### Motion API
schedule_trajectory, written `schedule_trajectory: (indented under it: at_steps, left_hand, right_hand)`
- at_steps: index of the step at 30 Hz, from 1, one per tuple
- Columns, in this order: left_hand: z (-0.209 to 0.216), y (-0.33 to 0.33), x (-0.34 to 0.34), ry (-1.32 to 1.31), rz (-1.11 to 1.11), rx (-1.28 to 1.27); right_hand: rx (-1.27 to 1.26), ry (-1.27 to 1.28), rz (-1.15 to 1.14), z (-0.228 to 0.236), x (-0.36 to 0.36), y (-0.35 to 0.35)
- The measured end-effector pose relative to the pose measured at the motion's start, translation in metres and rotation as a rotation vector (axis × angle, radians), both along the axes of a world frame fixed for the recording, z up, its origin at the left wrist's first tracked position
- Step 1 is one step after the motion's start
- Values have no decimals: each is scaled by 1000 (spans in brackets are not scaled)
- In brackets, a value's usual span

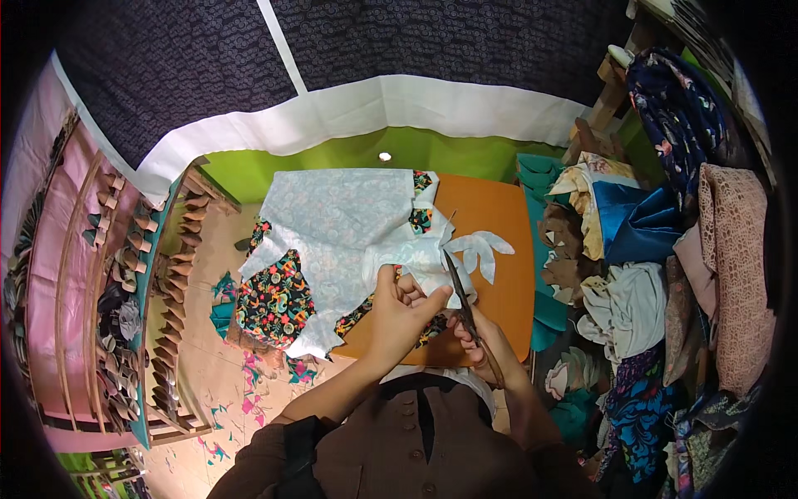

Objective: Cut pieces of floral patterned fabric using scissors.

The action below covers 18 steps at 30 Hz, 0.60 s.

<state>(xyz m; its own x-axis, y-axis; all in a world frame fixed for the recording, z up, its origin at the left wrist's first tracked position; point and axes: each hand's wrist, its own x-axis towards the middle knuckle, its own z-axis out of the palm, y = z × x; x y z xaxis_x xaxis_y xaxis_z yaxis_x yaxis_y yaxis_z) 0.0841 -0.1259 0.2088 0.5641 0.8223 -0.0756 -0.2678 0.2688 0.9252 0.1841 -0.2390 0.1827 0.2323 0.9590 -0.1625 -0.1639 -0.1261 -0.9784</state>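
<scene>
- The cloth (332, 204) lies over the middle and left of the desk (509, 249), reaching its far edge and apparently spilling past the left one. Its pale back mostly faces up, perhaps so the print stays protected; turned-over parts show a dark floral face.
- The left hand (405, 306) is over the cloth toward the desk's near edge, thumb and curled fingers drawn narrow. It probably steadies the cloth near the blades; whether any is pinched, I cannot tell.
- The right hand (475, 339) is closed around the handles of the scissors (461, 298), which point toward the far edge, a natural line for cutting away from the body. How far the blades are parted is unclear.
- A pale lobed piece (480, 249) lies between the cloth and the desk's right edge, likely kept clear of the blades.
- Beyond the desk's right edge, folded fabrics (628, 303) are heaped, presumably within reach.
- Beyond the left edge, colourful scraps (253, 389) litter the floor (204, 320), probably dropped offcuts.
</scene>
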Motion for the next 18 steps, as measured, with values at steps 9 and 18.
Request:
schedule_trajectory:
  at_steps: [9,18]
  left_hand:
    - [9,3,-2,46,-39,-2]
    - [12,1,-3,13,-92,-62]
  right_hand:
    - [132,-101,-91,-16,-4,-4]
    - [-170,261,-137,-8,-3,1]
